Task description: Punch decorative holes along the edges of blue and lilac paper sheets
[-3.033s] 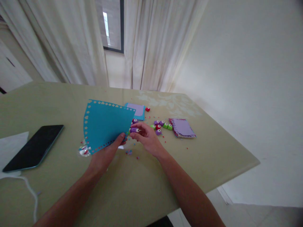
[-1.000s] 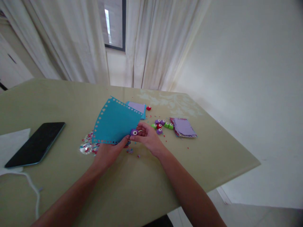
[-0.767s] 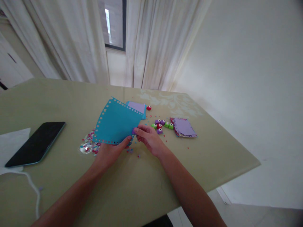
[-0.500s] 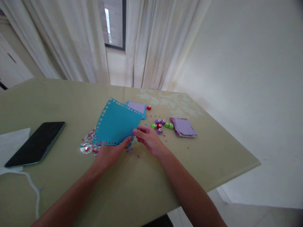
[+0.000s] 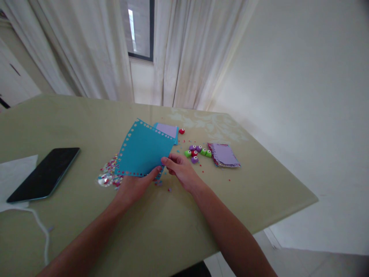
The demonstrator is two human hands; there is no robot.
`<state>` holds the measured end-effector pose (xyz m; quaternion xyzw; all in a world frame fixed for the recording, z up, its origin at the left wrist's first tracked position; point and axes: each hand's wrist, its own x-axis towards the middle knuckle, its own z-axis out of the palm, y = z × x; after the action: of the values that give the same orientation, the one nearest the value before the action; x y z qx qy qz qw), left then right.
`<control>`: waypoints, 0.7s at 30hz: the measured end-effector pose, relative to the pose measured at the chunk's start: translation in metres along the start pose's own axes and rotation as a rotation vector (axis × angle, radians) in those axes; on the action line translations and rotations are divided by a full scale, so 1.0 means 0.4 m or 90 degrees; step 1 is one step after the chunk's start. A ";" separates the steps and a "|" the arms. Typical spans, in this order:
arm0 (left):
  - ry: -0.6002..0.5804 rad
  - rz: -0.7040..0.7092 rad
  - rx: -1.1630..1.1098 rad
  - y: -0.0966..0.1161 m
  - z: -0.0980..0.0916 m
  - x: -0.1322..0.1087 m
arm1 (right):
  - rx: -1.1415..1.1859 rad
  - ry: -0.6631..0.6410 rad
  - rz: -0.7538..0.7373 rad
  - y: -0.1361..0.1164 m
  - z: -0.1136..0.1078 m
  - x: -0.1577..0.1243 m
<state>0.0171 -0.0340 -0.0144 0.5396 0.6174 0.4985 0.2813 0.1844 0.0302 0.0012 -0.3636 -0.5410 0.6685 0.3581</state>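
Observation:
A blue sheet of paper point(image 5: 145, 150) is tilted above the table, with a row of small punched holes along its edges. My left hand point(image 5: 135, 188) is closed on its lower edge, the thumb on top and the fingers hidden beneath. At the lower right edge, my right hand point(image 5: 180, 169) is closed around a small purple paper punch point(image 5: 163, 162), mostly covered by the fingers. Under and beside the sheet lies a heap of colourful paper confetti point(image 5: 111, 169). To the right stand several small eyed paper punches point(image 5: 194, 153) in purple, green and red.
A stack of punched paper squares point(image 5: 225, 155) lies on the right. Behind the blue sheet are lilac and blue papers point(image 5: 167, 130), with a red punch point(image 5: 181, 131) beside them. On the left, a black tablet point(image 5: 44, 175) rests partly on white paper point(image 5: 14, 169), near a white cable point(image 5: 43, 229).
The view has shifted very slightly. The blue sheet has moved a little to the right, while both hands keep nearly the same grip.

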 end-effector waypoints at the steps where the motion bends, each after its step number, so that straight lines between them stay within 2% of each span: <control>1: 0.003 0.001 0.003 0.000 0.000 0.000 | 0.000 0.003 0.002 0.000 0.001 0.000; 12: 0.033 0.021 0.022 -0.001 0.004 0.001 | -0.004 0.042 0.012 0.011 0.010 0.001; 16: 0.030 0.015 0.040 0.007 0.006 0.003 | 0.007 0.032 0.023 0.012 0.011 0.003; 18: 0.024 0.002 0.029 0.011 0.005 0.002 | 0.027 0.033 0.024 0.007 0.004 0.005; 21: 0.060 -0.018 0.040 0.011 0.003 -0.002 | 0.034 0.066 -0.008 -0.005 -0.026 0.011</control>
<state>0.0199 -0.0347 -0.0108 0.5153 0.6527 0.5001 0.2418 0.1917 0.0392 0.0014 -0.3845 -0.5060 0.6610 0.3990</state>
